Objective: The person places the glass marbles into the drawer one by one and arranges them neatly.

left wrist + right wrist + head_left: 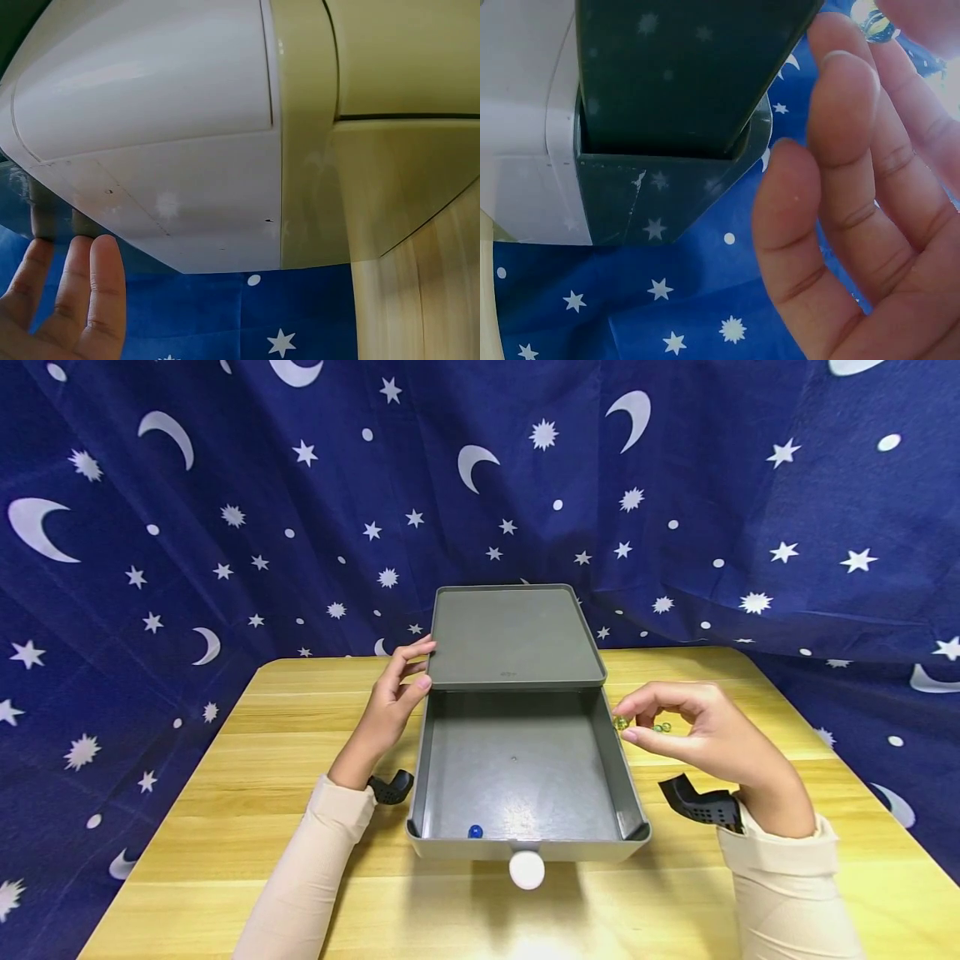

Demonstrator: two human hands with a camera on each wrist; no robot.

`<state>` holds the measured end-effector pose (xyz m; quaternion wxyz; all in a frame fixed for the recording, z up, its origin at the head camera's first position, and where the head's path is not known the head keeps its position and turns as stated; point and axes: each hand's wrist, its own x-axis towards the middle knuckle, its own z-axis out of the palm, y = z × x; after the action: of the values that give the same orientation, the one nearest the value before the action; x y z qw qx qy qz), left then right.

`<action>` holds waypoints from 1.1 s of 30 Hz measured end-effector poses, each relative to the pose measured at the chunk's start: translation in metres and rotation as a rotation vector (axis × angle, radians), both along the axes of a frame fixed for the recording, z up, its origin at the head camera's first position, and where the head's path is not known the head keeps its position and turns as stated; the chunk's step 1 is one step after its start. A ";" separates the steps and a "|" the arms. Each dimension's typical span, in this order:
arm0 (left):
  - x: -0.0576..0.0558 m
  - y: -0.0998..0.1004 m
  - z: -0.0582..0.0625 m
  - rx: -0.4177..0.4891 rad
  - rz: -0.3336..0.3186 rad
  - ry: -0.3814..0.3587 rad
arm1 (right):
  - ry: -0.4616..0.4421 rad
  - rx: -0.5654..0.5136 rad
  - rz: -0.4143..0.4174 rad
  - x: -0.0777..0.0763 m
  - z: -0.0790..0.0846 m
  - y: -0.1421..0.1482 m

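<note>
A storage box with a grey top [517,635] stands at the back middle, its drawer [517,777] pulled out towards me. Inside the drawer, near its front wall, lies a blue marble [476,832]. My left hand [390,693] rests against the left side of the box, fingers extended along it; three fingers [106,292] show in the left wrist view. My right hand [693,727] is just right of the drawer's right wall, pinching a clear yellowish marble [874,21] between thumb and fingertips. In the head view, the held marble [621,723] appears beside the drawer's rim.
A few green-yellow marbles [663,727] lie on the wooden table [247,777] beyond the right hand, partly hidden by it. A white knob [527,870] sticks out from the drawer front. A blue curtain [337,485] with stars and moons hangs behind the table.
</note>
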<state>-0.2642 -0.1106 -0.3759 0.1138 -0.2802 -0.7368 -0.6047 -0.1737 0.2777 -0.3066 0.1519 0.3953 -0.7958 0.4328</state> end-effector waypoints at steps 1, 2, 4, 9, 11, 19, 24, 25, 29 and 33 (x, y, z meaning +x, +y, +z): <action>0.000 0.000 0.000 0.000 0.000 -0.002 | -0.002 -0.001 0.002 0.000 0.000 -0.001; 0.000 0.000 0.000 0.000 0.000 -0.003 | -0.003 -0.002 0.004 0.000 0.000 -0.001; 0.000 0.000 0.000 0.001 -0.001 -0.007 | -0.004 -0.002 0.014 0.000 0.000 -0.003; 0.000 -0.002 0.000 0.004 -0.004 -0.012 | -0.005 0.018 0.043 -0.003 -0.001 -0.009; 0.000 -0.002 0.000 0.004 -0.006 -0.011 | -0.006 0.030 0.049 -0.004 -0.001 -0.011; 0.000 0.000 0.000 -0.001 -0.006 -0.005 | -0.009 0.053 0.074 -0.008 -0.003 -0.020; 0.000 0.000 0.001 -0.002 -0.002 -0.005 | -0.046 0.078 0.074 -0.010 -0.003 -0.027; 0.000 0.000 0.001 -0.002 -0.002 -0.004 | -0.052 0.089 0.068 -0.011 -0.003 -0.028; 0.001 -0.001 0.000 -0.004 0.001 -0.006 | -0.083 0.132 0.047 -0.012 -0.003 -0.032; 0.001 0.000 0.000 -0.001 0.004 -0.006 | -0.146 0.184 0.050 -0.012 0.000 -0.034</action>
<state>-0.2632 -0.1104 -0.3762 0.1128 -0.2769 -0.7381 -0.6049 -0.1861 0.2439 -0.3062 0.0457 0.3945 -0.8311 0.3893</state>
